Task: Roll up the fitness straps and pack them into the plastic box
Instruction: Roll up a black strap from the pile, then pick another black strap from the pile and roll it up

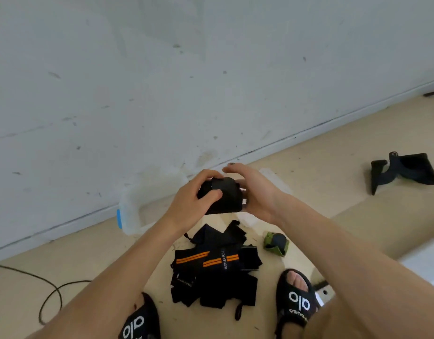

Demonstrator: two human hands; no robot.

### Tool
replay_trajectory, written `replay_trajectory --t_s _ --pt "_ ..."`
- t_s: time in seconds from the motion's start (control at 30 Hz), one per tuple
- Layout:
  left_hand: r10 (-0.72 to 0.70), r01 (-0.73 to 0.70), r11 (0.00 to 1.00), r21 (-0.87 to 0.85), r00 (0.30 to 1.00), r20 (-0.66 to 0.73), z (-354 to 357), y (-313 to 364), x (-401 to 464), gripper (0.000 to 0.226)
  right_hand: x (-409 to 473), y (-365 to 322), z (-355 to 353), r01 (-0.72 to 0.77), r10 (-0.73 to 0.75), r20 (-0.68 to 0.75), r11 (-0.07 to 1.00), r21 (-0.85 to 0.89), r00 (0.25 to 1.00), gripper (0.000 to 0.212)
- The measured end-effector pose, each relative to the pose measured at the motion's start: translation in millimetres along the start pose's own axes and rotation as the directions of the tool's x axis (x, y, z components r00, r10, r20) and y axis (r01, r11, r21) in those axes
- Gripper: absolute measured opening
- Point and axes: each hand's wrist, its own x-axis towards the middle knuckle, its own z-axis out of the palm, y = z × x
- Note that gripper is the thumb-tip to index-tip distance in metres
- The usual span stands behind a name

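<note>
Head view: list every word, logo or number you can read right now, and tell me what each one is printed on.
"BOKEERSI": white letters on the band of the black strap with orange stripes in the floor pile.
"alo": white logo on the right sandal.
"alo": same logo on the left sandal, cut by the frame edge.
Small white print under the right sandal's logo, and on a strap at the pile's left: too blurred to read.

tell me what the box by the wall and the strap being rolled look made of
The box looks like translucent, slightly frosted plastic: the floor and wall show through its walls, and a blue clip sits on one end. The strap in both hands looks like matte black woven fabric, probably elastic webbing; it folds softly and gives no shine.
</note>
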Motion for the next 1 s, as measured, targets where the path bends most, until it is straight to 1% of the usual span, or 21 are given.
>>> replay_trajectory --t_s 0.03,0.07,0.1,0.17,0.2,0.23,0.3,0.4,0.43,0.47,0.53,0.57,0.63,0.73,0.83,0.93,1.0 --pt "-0.012 0.012 1.000 0.013 1.000 0.004 1.9 -4.3 3.1 0.027 -4.2 1.8 -4.8 0.033 -0.028 0.063 0.996 -0.085 0.998 0.026" --pt "-0.023 0.023 0.999 0.027 1.000 0.012 4.1 -8.4 6.5 0.026 -5.5 7.0 -9.0 0.060 -0.042 0.114 0.986 -0.159 0.993 0.029" --pt "-0.036 0.035 0.999 0.036 0.999 0.026 6.8 -12.2 10.0 0.026 -5.1 13.7 -12.7 0.081 -0.050 0.142 0.971 -0.226 0.989 0.039" --pt "-0.073 0.070 0.997 0.045 0.995 0.066 15.3 -18.3 18.3 0.025 1.3 28.6 -18.9 0.123 -0.083 0.124 0.925 -0.360 0.989 0.060" --pt "-0.093 0.088 0.994 0.061 0.991 0.092 20.2 -21.8 23.1 0.025 6.2 35.0 -23.2 0.137 -0.104 0.099 0.892 -0.430 0.990 0.064" --pt "-0.115 0.104 0.991 0.089 0.985 0.126 26.1 -25.9 28.3 0.024 10.9 40.1 -28.9 0.135 -0.111 0.078 0.861 -0.491 0.991 0.064" --pt "-0.169 0.139 0.978 0.155 0.965 0.201 39.3 -36.9 39.4 0.020 21.1 47.9 -42.1 0.098 -0.083 0.052 0.795 -0.599 0.995 0.056" --pt "-0.247 0.193 0.955 0.226 0.938 0.245 60.0 -60.4 54.7 0.011 42.6 58.1 -60.7 0.047 -0.032 0.034 0.627 -0.778 0.999 0.050" --pt "-0.281 0.229 0.949 0.219 0.927 0.249 65.7 -68.6 59.8 0.014 51.9 63.0 -66.4 0.036 -0.034 0.020 0.592 -0.805 0.999 0.050" --pt "-0.335 0.293 0.937 0.189 0.906 0.257 70.4 -77.2 64.5 0.023 61.8 69.6 -73.4 0.023 -0.045 -0.003 0.568 -0.822 0.999 0.051" --pt "-0.467 0.443 0.884 0.147 0.840 0.276 75.2 -97.9 70.3 0.052 83.5 87.1 -94.2 -0.047 -0.063 -0.099 0.561 -0.827 0.993 0.053" --pt "-0.512 0.481 0.859 0.176 0.813 0.278 75.4 -111.9 71.0 0.061 93.4 97.3 -106.9 -0.102 -0.064 -0.169 0.578 -0.810 0.983 0.055" --pt "-0.569 0.483 0.813 0.325 0.776 0.272 74.2 -142.4 66.3 0.069 111.2 121.9 -136.6 -0.231 -0.040 -0.324 0.618 -0.752 0.945 0.058" --pt "-0.608 0.394 0.753 0.528 0.724 0.326 77.6 -184.8 48.4 0.078 129.3 161.2 -176.5 -0.398 0.016 -0.532 0.682 -0.613 0.847 0.064" --pt "-0.612 0.275 0.706 0.653 0.701 0.367 87.5 -217.6 33.2 0.084 143.1 199.1 -206.6 -0.500 0.058 -0.670 0.713 -0.491 0.740 0.070" --pt "-0.600 0.196 0.659 0.726 0.719 0.351 99.6 -241.9 28.8 0.081 155.6 230.4 -227.2 -0.546 0.128 -0.734 0.754 -0.365 0.667 0.072" --pt "-0.548 0.126 0.647 0.752 0.763 0.344 107.6 -249.8 28.7 0.065 161.1 244.9 -236.1 -0.554 0.184 -0.757 0.788 -0.268 0.627 0.074"
